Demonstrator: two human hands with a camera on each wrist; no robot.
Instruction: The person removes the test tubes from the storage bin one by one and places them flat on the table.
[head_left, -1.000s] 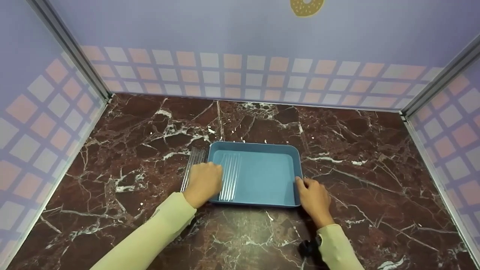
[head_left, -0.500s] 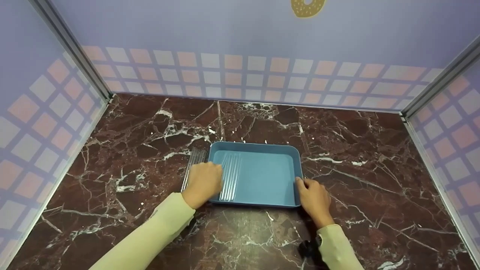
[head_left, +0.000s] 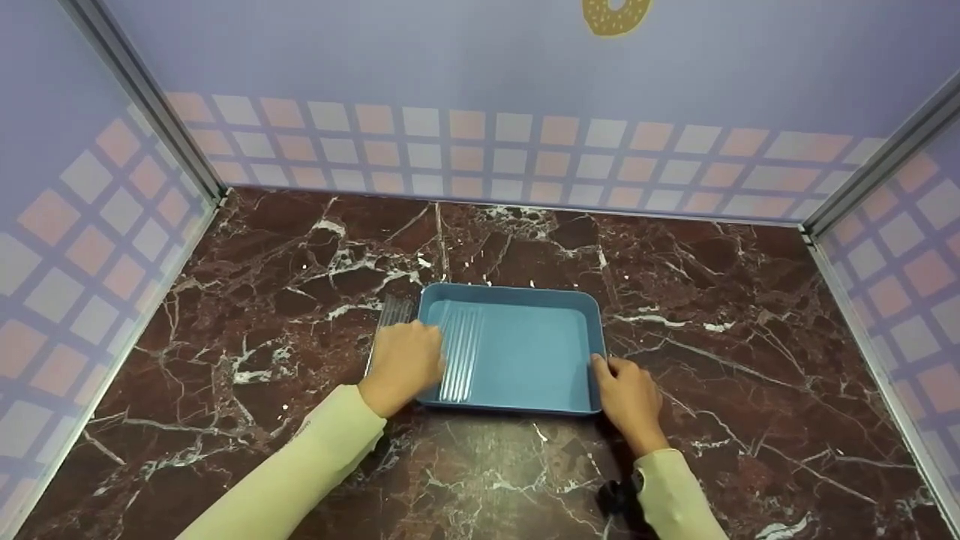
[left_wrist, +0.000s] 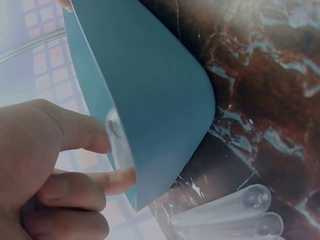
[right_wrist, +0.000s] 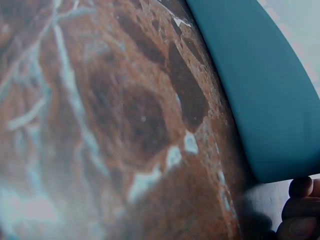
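Observation:
A blue rectangular tray (head_left: 536,360) lies on the marbled table. Several clear test tubes (head_left: 463,356) lie side by side along its left part. Outside its left wall are more clear tubes (head_left: 394,311), whose rounded ends show in the left wrist view. My left hand (head_left: 405,360) is over the tray's left wall, thumb and forefinger pinching a clear test tube (left_wrist: 119,137) just inside the wall; the rest of that tube is hidden. With thumb inside and fingers outside, my right hand (head_left: 628,394) grips the tray's right wall near the front corner.
Patterned panels (head_left: 510,150) enclose the dark red marbled tabletop (head_left: 300,247) at the back and both sides. A small black object (head_left: 615,496) sits beside the right sleeve.
My left hand has shifted very slightly to the left and away from me. The right hand and the tray have stayed in place.

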